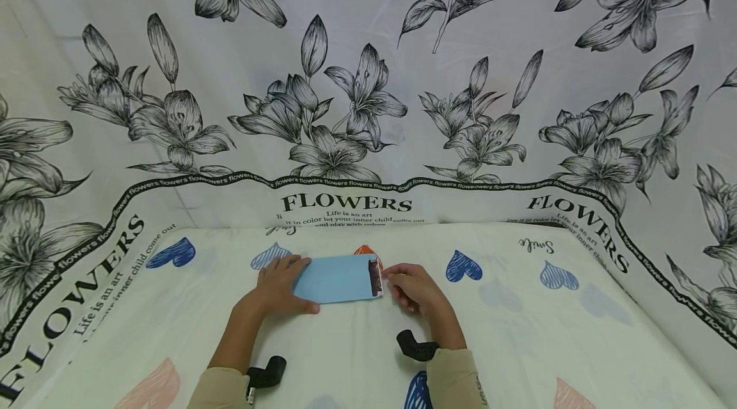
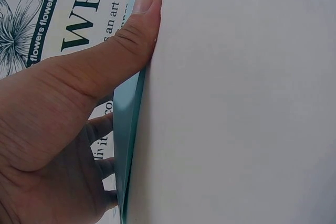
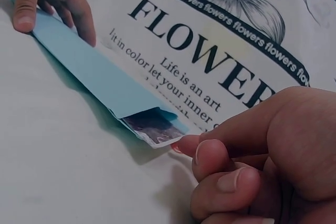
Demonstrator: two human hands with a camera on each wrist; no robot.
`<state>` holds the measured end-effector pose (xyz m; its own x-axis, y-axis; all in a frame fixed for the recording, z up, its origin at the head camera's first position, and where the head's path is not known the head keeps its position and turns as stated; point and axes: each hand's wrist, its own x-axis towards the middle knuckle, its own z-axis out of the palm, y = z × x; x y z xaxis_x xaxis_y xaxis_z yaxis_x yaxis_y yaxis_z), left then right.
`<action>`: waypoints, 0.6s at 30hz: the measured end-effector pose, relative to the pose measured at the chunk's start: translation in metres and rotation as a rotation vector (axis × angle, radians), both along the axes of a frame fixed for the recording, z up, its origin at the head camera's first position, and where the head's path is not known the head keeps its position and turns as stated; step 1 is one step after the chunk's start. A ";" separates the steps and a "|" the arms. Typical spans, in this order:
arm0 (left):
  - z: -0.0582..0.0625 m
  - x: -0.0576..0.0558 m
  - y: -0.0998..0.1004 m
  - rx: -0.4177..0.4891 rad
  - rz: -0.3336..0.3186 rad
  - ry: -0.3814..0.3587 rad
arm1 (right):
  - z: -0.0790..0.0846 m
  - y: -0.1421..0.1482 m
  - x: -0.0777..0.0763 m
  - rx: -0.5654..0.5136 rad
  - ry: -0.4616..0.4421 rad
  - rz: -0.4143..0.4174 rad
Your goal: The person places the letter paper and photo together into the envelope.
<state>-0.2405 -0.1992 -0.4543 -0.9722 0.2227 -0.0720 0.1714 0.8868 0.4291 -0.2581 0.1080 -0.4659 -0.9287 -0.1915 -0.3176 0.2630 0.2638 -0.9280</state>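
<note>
A light blue envelope (image 1: 334,280) lies lengthwise on the cloth, its mouth facing right. From that mouth sticks a short strip of a dark, glossy card with a white edge (image 3: 151,126). My left hand (image 1: 279,284) grips the envelope's left part, thumb along the near edge and fingers at the far edge. The left wrist view shows that thumb (image 2: 139,30) pressed on the envelope's edge (image 2: 128,114). At the card's outer end is my right hand (image 1: 419,287), its fingertips pinching the white edge, the other fingers curled. Most of the card is hidden inside the envelope.
A white cloth (image 1: 518,351) with printed hearts covers the table. Behind it hangs a curtain (image 1: 414,121) printed with black flowers and lettering. Black wrist straps or mounts (image 1: 267,372) sit at both cuffs.
</note>
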 end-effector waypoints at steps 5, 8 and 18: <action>0.001 0.001 0.001 0.003 0.001 0.000 | -0.001 -0.002 0.000 -0.002 0.001 0.023; 0.001 0.001 0.001 0.002 -0.002 0.000 | 0.000 -0.004 0.000 -0.008 -0.003 0.035; -0.001 0.000 -0.002 0.008 -0.002 0.010 | 0.000 -0.011 0.001 -0.046 0.001 0.085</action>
<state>-0.2407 -0.2007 -0.4558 -0.9724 0.2255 -0.0603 0.1779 0.8832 0.4340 -0.2573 0.0970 -0.4657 -0.9088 -0.2844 -0.3053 0.2401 0.2422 -0.9401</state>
